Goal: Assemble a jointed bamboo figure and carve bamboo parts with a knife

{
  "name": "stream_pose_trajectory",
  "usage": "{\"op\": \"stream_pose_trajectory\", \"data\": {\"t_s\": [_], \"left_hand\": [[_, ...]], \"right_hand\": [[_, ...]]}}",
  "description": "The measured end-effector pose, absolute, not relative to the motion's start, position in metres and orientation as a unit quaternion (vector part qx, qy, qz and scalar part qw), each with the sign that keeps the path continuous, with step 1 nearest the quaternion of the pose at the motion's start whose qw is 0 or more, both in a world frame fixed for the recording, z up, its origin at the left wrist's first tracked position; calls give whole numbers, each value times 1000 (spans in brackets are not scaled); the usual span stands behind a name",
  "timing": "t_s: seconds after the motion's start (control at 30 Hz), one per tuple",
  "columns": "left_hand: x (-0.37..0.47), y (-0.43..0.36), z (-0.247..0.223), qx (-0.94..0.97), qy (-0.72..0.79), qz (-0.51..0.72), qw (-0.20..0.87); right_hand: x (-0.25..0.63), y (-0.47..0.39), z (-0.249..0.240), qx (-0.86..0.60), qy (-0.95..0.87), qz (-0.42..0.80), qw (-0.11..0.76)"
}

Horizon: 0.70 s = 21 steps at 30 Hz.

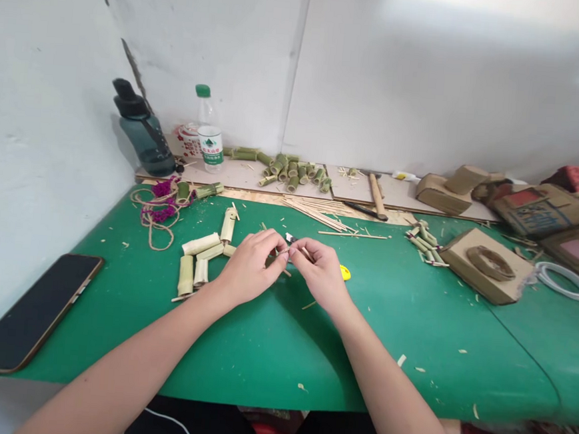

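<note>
My left hand (256, 261) and my right hand (322, 266) meet over the middle of the green table, fingertips pinched together. Between them is a thin bamboo stick (309, 253), mostly hidden by the fingers. A knife with a yellow handle (345, 273) lies partly under my right hand. Left of my left hand is a jointed figure of bamboo tubes (209, 253), with thin sticks poking from its ends. Its right part passes behind my left hand.
Thin bamboo sticks (320, 214), cut bamboo pieces (293, 170) and a hammer (376, 196) lie at the back. A water bottle (210, 137) and a dark flask (145, 135) stand back left. A phone (31, 314) lies left; cardboard pieces (486, 262) sit right.
</note>
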<state>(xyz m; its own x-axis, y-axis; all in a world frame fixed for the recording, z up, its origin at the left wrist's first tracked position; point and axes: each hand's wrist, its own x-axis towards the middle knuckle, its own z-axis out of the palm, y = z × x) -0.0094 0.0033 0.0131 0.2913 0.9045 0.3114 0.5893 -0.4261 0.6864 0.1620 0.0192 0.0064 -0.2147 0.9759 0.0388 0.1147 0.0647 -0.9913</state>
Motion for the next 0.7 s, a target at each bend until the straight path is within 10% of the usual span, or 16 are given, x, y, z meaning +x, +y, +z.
{"op": "stream_pose_trajectory", "data": {"t_s": [0.7], "left_hand": [[-11,7,10,769,499,359,176]], "right_hand": [[167,18,2,-498,-694,349,384]]}}
